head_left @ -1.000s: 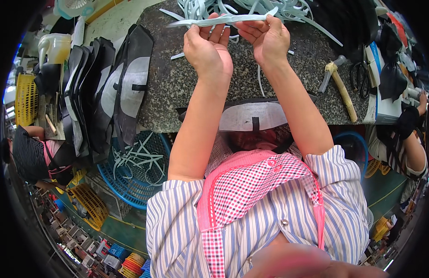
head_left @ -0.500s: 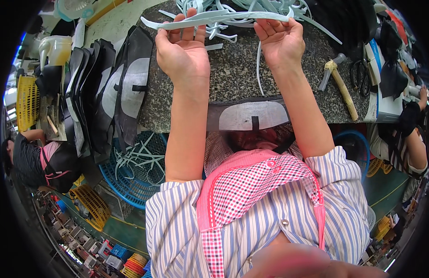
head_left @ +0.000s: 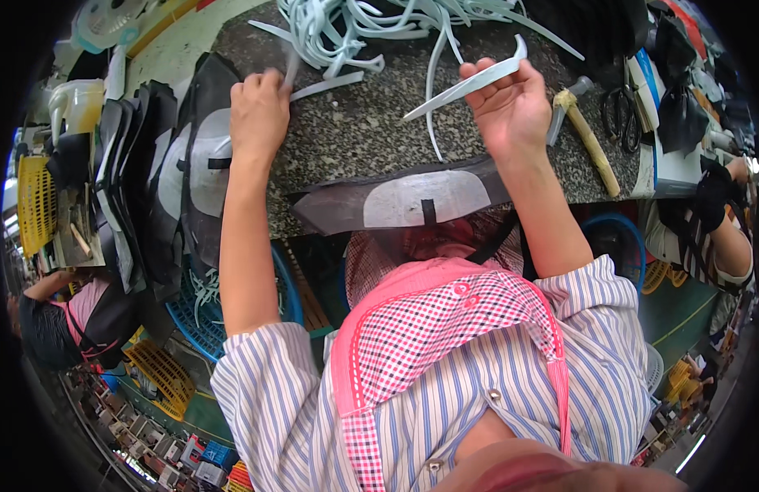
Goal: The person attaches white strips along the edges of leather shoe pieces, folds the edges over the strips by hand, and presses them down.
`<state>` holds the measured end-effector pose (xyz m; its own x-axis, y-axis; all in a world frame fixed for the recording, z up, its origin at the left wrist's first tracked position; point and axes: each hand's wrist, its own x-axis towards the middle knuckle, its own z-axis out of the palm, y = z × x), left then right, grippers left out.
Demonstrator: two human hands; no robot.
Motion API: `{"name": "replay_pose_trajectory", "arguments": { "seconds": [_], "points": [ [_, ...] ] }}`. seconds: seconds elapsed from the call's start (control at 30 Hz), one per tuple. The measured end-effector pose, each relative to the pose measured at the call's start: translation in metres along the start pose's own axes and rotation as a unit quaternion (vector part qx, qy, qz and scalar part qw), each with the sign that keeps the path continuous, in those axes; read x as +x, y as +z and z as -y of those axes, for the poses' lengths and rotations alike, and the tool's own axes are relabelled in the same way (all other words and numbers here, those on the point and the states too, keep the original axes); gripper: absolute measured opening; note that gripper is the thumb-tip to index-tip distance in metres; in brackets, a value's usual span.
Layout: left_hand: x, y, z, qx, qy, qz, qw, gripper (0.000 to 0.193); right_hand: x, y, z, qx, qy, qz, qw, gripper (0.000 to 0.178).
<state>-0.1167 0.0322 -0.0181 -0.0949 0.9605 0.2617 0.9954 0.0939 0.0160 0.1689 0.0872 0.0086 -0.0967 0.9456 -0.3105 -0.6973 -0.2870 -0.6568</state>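
Note:
My right hand (head_left: 515,111) pinches a thin pale blue-green strip (head_left: 469,88) between thumb and fingers. One end of that strip curls up above the thumb, while the other points left over the speckled table (head_left: 379,123). At the left, my left hand (head_left: 260,115) is closed, its back upward. A pale strip (head_left: 291,67), smeared by motion, sticks up from its fingers. Ahead lies a tangled heap of similar strips (head_left: 338,33). Against the table's near edge, in front of my apron, rests a black curved panel (head_left: 338,209) with a grey rounded patch and a black tab.
Several black panels (head_left: 137,180) stand stacked at the left. A hammer (head_left: 592,143) and black scissors (head_left: 621,123) lie at the right. Below the table is a blue basket (head_left: 191,324) with strips inside. Other people (head_left: 76,320) work at both sides.
My hands have moved apart; the left went left and turned its back upward. The strip stretched between both hands now hangs from the right hand alone. More of the black panel shows.

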Motion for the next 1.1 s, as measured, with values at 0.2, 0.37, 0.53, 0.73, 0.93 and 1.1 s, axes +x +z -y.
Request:
{"name": "replay_pose_trajectory", "arguments": {
  "seconds": [0.2, 0.37, 0.53, 0.73, 0.93, 1.1],
  "points": [
    [-0.039, -0.050, -0.112, -0.441, 0.038, -0.058, 0.895, 0.037, -0.022, -0.029, -0.009, 0.197, 0.120, 0.143, 0.962, 0.038],
    [-0.082, -0.048, -0.122, -0.726, -0.131, 0.133, 0.662, 0.020, -0.056, -0.031, -0.017, 0.201, 0.108, 0.192, 0.955, 0.037],
    [-0.108, -0.059, -0.121, -0.685, -0.100, 0.120, 0.712, 0.013, -0.076, -0.046, -0.029, -0.283, -0.136, 0.379, 0.870, 0.042],
    [-0.117, -0.044, -0.098, -0.469, -0.062, 0.018, 0.881, 0.018, -0.075, -0.029, -0.045, -0.459, -0.257, 0.306, 0.794, 0.009],
    [-0.121, -0.018, -0.079, -0.446, -0.131, -0.048, 0.884, 0.018, -0.067, -0.033, -0.065, -0.516, -0.292, 0.280, 0.755, 0.011],
    [-0.119, -0.003, -0.075, -0.416, -0.120, -0.088, 0.897, 0.018, -0.064, -0.026, -0.072, -0.584, -0.275, 0.262, 0.717, 0.010]
  ]
}}
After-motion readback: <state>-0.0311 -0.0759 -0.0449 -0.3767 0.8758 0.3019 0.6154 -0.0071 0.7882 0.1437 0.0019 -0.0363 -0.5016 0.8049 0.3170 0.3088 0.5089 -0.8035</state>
